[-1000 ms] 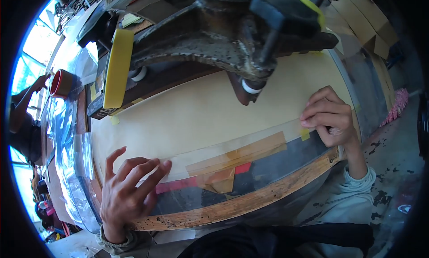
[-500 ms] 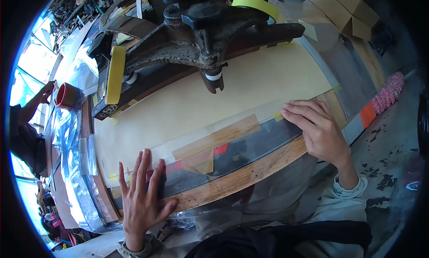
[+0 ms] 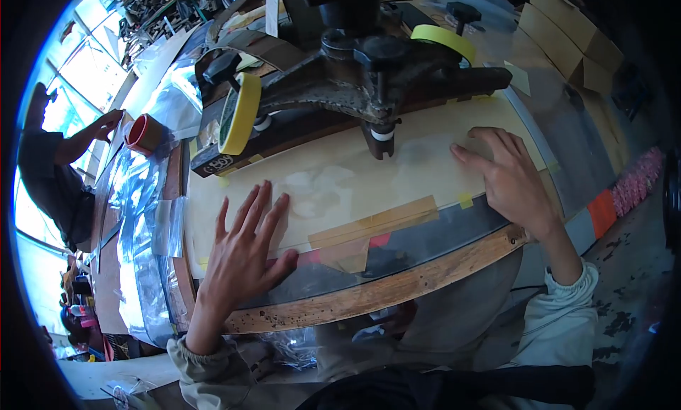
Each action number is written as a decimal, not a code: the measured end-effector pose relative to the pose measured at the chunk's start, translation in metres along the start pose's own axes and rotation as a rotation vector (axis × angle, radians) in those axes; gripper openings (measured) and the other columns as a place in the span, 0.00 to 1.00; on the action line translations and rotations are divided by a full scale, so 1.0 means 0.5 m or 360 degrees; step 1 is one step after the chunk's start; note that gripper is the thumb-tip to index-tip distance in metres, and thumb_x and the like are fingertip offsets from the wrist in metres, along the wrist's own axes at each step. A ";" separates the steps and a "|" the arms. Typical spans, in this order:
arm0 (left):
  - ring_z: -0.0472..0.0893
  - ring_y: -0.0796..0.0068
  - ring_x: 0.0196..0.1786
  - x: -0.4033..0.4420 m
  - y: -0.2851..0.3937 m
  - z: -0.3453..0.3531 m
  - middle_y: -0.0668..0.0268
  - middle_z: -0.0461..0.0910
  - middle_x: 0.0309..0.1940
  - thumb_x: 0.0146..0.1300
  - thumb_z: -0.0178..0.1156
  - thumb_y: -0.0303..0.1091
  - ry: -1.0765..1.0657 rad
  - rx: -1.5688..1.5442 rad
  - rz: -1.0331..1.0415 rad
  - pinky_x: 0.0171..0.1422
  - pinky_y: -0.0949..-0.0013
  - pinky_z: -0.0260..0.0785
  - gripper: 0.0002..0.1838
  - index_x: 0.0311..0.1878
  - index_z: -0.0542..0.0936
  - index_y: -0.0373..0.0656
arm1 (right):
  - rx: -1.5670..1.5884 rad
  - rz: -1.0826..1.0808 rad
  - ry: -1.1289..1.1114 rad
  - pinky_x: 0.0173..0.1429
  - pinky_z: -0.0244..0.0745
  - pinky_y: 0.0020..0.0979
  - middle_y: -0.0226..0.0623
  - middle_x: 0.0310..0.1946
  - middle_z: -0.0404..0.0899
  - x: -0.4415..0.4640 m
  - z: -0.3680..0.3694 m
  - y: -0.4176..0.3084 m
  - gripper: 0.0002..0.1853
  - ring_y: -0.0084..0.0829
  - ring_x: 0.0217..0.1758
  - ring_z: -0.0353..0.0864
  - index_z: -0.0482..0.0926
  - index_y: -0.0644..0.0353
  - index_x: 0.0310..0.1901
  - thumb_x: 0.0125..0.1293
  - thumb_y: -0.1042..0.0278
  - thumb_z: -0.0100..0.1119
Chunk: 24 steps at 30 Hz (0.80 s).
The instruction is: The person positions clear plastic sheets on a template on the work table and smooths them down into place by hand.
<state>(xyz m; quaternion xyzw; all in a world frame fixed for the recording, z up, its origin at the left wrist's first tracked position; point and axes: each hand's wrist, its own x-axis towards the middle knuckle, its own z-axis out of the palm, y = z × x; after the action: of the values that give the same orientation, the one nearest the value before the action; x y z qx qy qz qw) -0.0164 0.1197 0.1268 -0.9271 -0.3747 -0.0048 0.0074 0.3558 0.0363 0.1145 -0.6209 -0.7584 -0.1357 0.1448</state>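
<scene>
A cream sheet (image 3: 397,172) lies on the worktable, with cloudy, shiny patches on it that look like clear film. My left hand (image 3: 245,250) rests over the sheet's left part, fingers spread and holding nothing. Over the right part is my right hand (image 3: 507,179), its fingers bent and its thumb apart from them; nothing shows in its grip. A strip of brown tape (image 3: 376,222) and a small piece of yellow tape (image 3: 465,200) sit along the near edge. Just behind the sheet stands a dark metal press head (image 3: 355,91) with a long bar.
Yellow tape rolls (image 3: 242,115) hang at the press's ends. A red tape roll (image 3: 144,135) stands on plastic film (image 3: 138,225) to the left, near another person (image 3: 53,165). A cardboard box (image 3: 567,37) is at the back right. The table's wooden edge (image 3: 383,289) runs in front.
Both hands have moved farther in over the sheet, away from the near edge. My right hand has left the yellow tape, and cloudy patches now show on the sheet. The view has shifted.
</scene>
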 end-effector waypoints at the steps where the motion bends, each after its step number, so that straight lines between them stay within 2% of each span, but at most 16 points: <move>1: 0.58 0.49 0.75 0.010 -0.005 0.007 0.48 0.58 0.72 0.63 0.52 0.53 0.0062 -0.0015 0.0012 0.77 0.45 0.44 0.37 0.73 0.62 0.45 | 0.0019 0.0007 0.0000 0.63 0.67 0.41 0.43 0.51 0.75 0.011 0.005 0.005 0.24 0.43 0.58 0.73 0.83 0.57 0.53 0.54 0.84 0.53; 2: 0.60 0.48 0.74 0.014 -0.007 0.010 0.47 0.60 0.71 0.63 0.53 0.52 0.0122 -0.0028 0.0020 0.76 0.44 0.47 0.37 0.73 0.63 0.45 | 0.0041 0.0010 0.0001 0.63 0.68 0.41 0.43 0.50 0.75 0.022 0.012 0.011 0.24 0.43 0.56 0.73 0.83 0.57 0.53 0.53 0.84 0.53; 3: 0.65 0.48 0.68 0.017 0.005 0.011 0.47 0.64 0.64 0.60 0.56 0.48 0.0217 -0.0026 -0.0022 0.71 0.47 0.56 0.37 0.71 0.65 0.42 | 0.0066 0.0012 0.0002 0.62 0.68 0.41 0.44 0.48 0.75 0.032 0.019 0.017 0.24 0.43 0.55 0.73 0.82 0.58 0.53 0.53 0.84 0.53; 6: 0.68 0.51 0.64 0.015 0.017 0.005 0.50 0.67 0.60 0.58 0.58 0.45 0.0122 -0.0167 -0.0126 0.67 0.49 0.59 0.36 0.70 0.66 0.41 | 0.0337 0.0107 0.0053 0.58 0.70 0.41 0.44 0.45 0.74 0.039 0.043 0.014 0.25 0.44 0.52 0.74 0.82 0.59 0.53 0.52 0.85 0.53; 7: 0.70 0.54 0.63 0.014 0.015 0.009 0.52 0.68 0.59 0.59 0.57 0.45 0.0195 -0.0150 -0.0086 0.66 0.51 0.60 0.35 0.69 0.68 0.41 | 0.0336 0.0111 0.0057 0.58 0.70 0.41 0.44 0.45 0.73 0.040 0.046 0.016 0.25 0.44 0.52 0.74 0.82 0.59 0.53 0.51 0.86 0.53; 11: 0.73 0.58 0.62 0.014 0.013 0.015 0.55 0.71 0.60 0.60 0.56 0.44 0.0289 0.0022 -0.0104 0.67 0.53 0.59 0.33 0.69 0.68 0.43 | 0.0363 0.0077 0.0031 0.56 0.70 0.41 0.44 0.44 0.73 0.053 0.043 0.030 0.27 0.43 0.50 0.74 0.81 0.59 0.54 0.50 0.87 0.52; 15: 0.72 0.60 0.64 0.019 0.012 0.022 0.56 0.70 0.62 0.61 0.56 0.42 0.0315 -0.0151 -0.0170 0.69 0.54 0.59 0.32 0.69 0.68 0.43 | 0.0330 0.0034 0.0024 0.54 0.68 0.42 0.43 0.42 0.72 0.061 0.045 0.034 0.29 0.42 0.47 0.74 0.81 0.59 0.56 0.49 0.87 0.51; 24: 0.71 0.56 0.67 0.040 -0.012 0.035 0.53 0.68 0.66 0.66 0.54 0.38 0.0364 -0.0276 -0.0136 0.74 0.49 0.57 0.28 0.69 0.68 0.42 | 0.0172 0.0137 0.0006 0.53 0.67 0.40 0.42 0.41 0.71 0.063 0.048 0.040 0.29 0.41 0.46 0.73 0.80 0.56 0.57 0.50 0.85 0.51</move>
<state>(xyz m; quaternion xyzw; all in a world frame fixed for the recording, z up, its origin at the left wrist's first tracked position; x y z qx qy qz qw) -0.0064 0.1382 0.1094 -0.9009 -0.4087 -0.1429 -0.0303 0.3682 0.0779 0.1053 -0.6439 -0.7369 -0.0894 0.1852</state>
